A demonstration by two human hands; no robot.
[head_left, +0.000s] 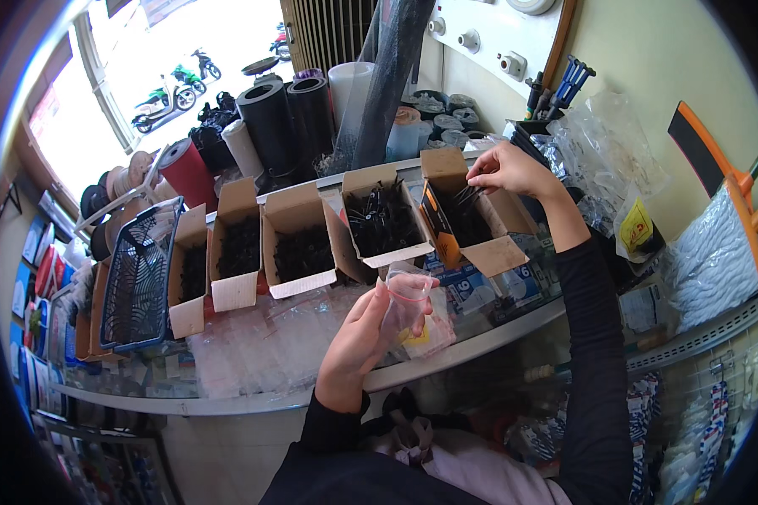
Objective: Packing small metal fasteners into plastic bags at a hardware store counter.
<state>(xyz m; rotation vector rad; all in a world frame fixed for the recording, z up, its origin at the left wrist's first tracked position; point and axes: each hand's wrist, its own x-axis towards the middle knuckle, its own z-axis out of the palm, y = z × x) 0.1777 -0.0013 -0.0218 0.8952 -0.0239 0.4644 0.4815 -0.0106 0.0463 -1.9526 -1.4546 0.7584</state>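
My left hand (360,328) holds a clear plastic bag (404,303) with its mouth spread, in front of a row of cardboard boxes. My right hand (505,170) pinches a few thin dark pieces (469,194) over the rightmost open cardboard box (504,255), which holds more dark pieces. Left of it stands an open box (397,254) full of small black parts, too small to name. Further left are more open boxes, among them a wide one (303,285) and a narrow one (235,291), with black contents. Flat clear bags (271,344) lie before them.
A blue plastic basket (138,284) leans at the row's left end. Behind the boxes stand black rolls (268,126) and a tilted roll of grey mesh (395,82). At right are crumpled plastic bags (606,145) and a mop head (714,252). The glass counter's metal edge (259,402) runs before me.
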